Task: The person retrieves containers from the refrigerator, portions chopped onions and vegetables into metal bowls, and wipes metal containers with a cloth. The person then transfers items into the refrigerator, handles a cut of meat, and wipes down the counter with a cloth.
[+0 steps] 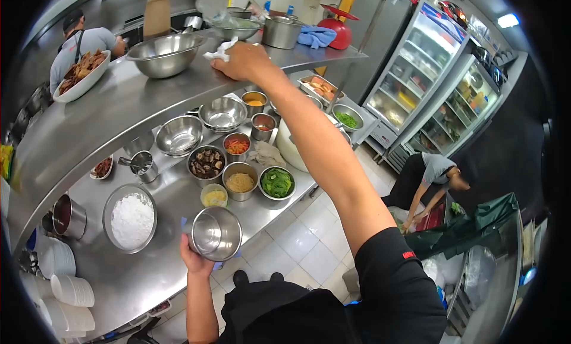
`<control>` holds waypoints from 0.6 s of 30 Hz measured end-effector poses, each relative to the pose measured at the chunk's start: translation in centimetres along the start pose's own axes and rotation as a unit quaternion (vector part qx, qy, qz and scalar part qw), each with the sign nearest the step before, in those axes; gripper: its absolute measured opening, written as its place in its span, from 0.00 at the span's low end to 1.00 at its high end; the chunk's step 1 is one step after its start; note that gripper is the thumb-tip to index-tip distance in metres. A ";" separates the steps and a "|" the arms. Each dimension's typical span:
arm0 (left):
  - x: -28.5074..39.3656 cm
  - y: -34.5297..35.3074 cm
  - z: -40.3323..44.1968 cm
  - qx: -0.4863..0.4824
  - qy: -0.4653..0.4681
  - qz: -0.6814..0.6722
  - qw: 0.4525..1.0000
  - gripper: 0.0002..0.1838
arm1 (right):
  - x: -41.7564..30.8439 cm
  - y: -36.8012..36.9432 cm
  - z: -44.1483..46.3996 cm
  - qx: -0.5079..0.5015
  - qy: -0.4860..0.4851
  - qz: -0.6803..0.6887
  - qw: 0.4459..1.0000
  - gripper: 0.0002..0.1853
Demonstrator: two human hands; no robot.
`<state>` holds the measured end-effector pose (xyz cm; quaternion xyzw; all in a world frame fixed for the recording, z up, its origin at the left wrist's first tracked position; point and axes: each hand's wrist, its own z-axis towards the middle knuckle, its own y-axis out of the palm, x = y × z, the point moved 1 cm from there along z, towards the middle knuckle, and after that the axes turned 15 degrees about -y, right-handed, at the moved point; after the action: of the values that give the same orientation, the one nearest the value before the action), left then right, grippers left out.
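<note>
My left hand (196, 255) holds an empty steel bowl (216, 233) over the front edge of the counter, with something bluish beside the fingers. My right hand (241, 61) is up on the steel shelf (196, 85), closed on a crumpled white cloth or paper (220, 49). Just left of it on the shelf is a wide metal bowl (165, 55). Below the shelf, near the held bowl, are a small container of yellow food (214, 196), a bowl of mushrooms (206, 163), a bowl of noodle-like strands (240, 183) and a bowl of green leaves (277, 183).
A bowl of white powder (132, 218) and stacked white dishes (71, 290) occupy the counter's left. The shelf also bears a pot (281, 32) and a blue cloth (316, 36). One person (437, 177) bends at the right; another (83, 44) stands behind the shelf.
</note>
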<state>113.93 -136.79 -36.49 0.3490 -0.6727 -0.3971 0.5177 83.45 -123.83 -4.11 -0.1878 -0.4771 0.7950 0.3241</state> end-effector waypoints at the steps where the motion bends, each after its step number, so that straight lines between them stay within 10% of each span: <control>1: -0.3 1.1 0.4 0.016 0.003 -0.011 1.000 0.33 | 0.0 -0.1 -0.4 -0.014 -0.021 -0.014 1.000 0.32; 6: -1.7 4.3 1.1 0.079 -0.044 -0.045 0.995 0.31 | -4.2 1.3 -15.1 0.131 -0.219 0.159 0.954 0.21; 8: -2.2 3.9 2.0 0.026 -0.063 0.021 0.997 0.32 | -9.4 4.1 -23.6 0.098 -0.109 0.223 0.964 0.20; 10: -3.7 6.4 3.2 0.095 -0.038 0.030 0.994 0.32 | -11.6 9.8 -29.7 -0.069 -0.223 0.306 0.923 0.23; 12: -4.0 3.5 5.3 0.050 -0.080 0.139 0.986 0.33 | -13.3 12.0 -34.1 0.022 -0.063 0.423 0.904 0.29; 14: -5.4 5.7 5.7 -0.029 -0.065 0.188 0.980 0.32 | -12.8 11.3 -35.8 0.206 0.098 0.589 0.775 0.32; 16: -7.5 10.3 5.6 -0.103 -0.059 0.252 0.960 0.33 | -11.4 4.3 -37.3 0.202 0.235 0.820 0.482 0.34; 18: -8.1 9.0 7.7 -0.171 -0.057 0.309 0.934 0.34 | -11.4 7.9 -38.4 0.167 0.187 0.695 0.674 0.33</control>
<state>107.70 -124.39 -32.97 0.0070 -0.6976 -0.3463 0.6272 112.37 -109.97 -29.38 -0.5531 0.0021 0.8054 -0.2132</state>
